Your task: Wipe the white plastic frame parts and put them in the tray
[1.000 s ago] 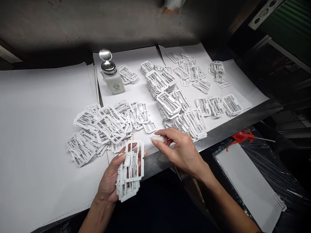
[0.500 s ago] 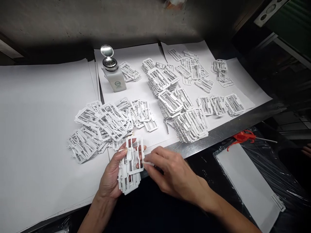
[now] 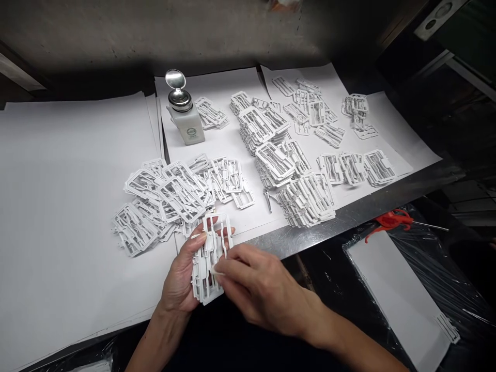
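My left hand (image 3: 184, 274) is closed around a small stack of white plastic frames (image 3: 205, 292), thumb on top and fingertips showing behind. The top frame (image 3: 226, 223) sits shifted toward the far end, its thin inner bars crossing an open window. Over the stack's right side, my right hand (image 3: 256, 284) pinches a small white wad (image 3: 214, 270) against the frames. Most of the wad is hidden by the fingers, so its material is unclear. Just beyond my left hand lies a loose heap of similar white frames (image 3: 180, 196).
A pump bottle (image 3: 189, 126) with its metal lid raised stands behind the heap. Stacked frames (image 3: 308, 199) fill the paper's middle and right, beside small metal nippers (image 3: 267, 200). Right of the metal table edge (image 3: 349, 206) are a red air blow gun (image 3: 393, 219) and a grey panel (image 3: 399, 294).
My right hand has moved left and slightly down, bringing the white wad from the frame's right edge onto the middle of the stack. My left hand keeps its grip.
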`<control>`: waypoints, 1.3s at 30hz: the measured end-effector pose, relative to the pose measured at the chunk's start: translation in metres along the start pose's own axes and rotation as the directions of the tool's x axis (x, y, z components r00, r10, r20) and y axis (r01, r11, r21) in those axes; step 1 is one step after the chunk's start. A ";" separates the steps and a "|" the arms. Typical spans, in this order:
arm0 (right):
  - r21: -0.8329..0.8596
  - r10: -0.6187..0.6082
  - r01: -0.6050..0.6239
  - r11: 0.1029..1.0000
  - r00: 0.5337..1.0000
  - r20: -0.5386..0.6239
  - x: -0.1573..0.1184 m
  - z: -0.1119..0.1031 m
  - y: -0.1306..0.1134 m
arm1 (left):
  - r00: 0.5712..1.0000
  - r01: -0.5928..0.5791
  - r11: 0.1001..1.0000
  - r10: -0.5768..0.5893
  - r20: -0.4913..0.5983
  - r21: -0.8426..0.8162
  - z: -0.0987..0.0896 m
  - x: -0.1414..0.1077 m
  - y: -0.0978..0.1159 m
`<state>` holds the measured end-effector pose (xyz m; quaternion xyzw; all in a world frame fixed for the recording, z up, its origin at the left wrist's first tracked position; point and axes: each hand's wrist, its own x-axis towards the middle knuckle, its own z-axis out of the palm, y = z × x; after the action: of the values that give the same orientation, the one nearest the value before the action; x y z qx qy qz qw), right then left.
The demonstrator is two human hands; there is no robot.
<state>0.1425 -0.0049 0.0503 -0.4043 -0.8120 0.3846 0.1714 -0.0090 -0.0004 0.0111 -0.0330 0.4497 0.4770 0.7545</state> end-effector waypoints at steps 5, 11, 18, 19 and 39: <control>0.017 0.163 -0.162 0.987 0.981 -0.109 -0.016 -0.010 0.017 | 0.997 -0.015 1.000 0.015 0.071 0.007 -0.006 0.001 0.005; -0.078 0.171 -0.182 0.980 0.976 -0.132 -0.016 -0.007 0.020 | 0.995 0.019 0.999 -0.015 0.102 -0.043 -0.008 0.003 0.007; -0.340 0.015 -0.022 0.940 1.000 -0.025 -0.007 0.010 0.021 | 0.990 0.052 0.997 -0.044 0.132 -0.064 -0.007 0.002 0.004; -0.355 0.007 -0.019 0.935 0.999 -0.036 -0.006 0.011 0.022 | 0.989 0.058 0.996 -0.047 0.143 -0.069 -0.007 0.002 0.004; -0.032 -0.080 0.075 0.997 0.978 -0.194 0.004 0.006 0.016 | 0.987 0.098 0.953 -0.055 0.153 -0.288 -0.015 0.008 0.002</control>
<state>0.1448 0.0008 0.0343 -0.4104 -0.8110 0.3259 0.2601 -0.0193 -0.0010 -0.0023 -0.1281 0.3168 0.5101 0.7893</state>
